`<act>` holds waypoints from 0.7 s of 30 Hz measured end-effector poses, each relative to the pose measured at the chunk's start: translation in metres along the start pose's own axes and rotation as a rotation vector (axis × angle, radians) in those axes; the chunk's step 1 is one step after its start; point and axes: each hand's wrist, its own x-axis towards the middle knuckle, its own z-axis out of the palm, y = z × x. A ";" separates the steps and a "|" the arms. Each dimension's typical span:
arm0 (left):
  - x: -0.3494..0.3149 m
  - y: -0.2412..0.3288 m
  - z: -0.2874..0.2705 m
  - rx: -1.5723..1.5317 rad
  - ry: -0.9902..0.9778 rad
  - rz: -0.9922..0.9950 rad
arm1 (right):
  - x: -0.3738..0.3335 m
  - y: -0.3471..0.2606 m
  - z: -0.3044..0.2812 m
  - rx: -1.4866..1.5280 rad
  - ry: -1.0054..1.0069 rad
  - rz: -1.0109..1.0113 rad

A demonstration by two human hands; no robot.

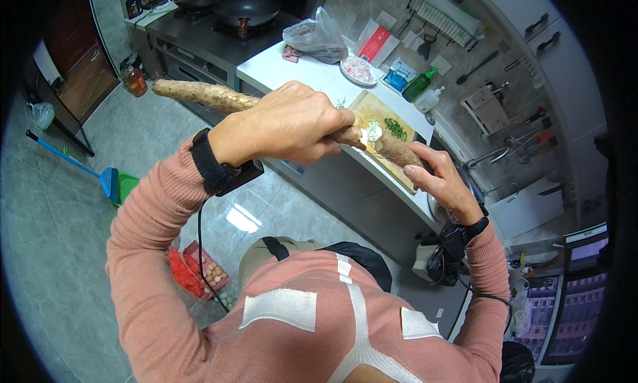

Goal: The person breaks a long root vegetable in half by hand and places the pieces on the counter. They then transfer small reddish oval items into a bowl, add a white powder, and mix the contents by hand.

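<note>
When your root [206,96] splits, mind both ends

If you're breaking a long one like this by hand, I'd copy the grip. The left hand [292,120] is curled in a fist round the longer piece [229,102], right up by the break, while the right hand [446,180] pinches the shorter piece [399,151] between thumb and fingers. Looks to me like the snap is pretty much made, though I can't tell if a bit of skin joins the two.

My tip: hold close to the break, bend with steady pressure and don't crush it, since the bare insides are probably slippery. I'd do it over the cutting board [364,107] so crumbs land there, just not on the chopped greens [395,127]. Watch the long side too; that much overhang could tip if the left hand slackens.

As for looks, it's held up in midair, with the board on the white counter [276,65] showing behind the break. The longer piece reaches way out left, slightly bent, with a rounded tip and rough, blotchy tan skin. The shorter one is browner and stubby, its end covered by fingers. Between them you get ragged white flesh [363,138], very bright against the skin.
</note>
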 end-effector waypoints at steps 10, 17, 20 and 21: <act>0.012 -0.007 -0.008 -0.048 -0.041 -0.031 | -0.004 -0.006 -0.015 0.208 -0.073 0.168; 0.020 -0.009 -0.017 -0.028 -0.025 -0.029 | -0.008 0.000 -0.027 0.220 -0.055 0.198; 0.025 -0.008 -0.025 0.005 0.009 -0.010 | -0.010 -0.006 -0.039 0.208 -0.048 0.217; 0.027 -0.007 -0.028 0.013 0.024 -0.003 | -0.010 -0.008 -0.043 0.198 -0.043 0.215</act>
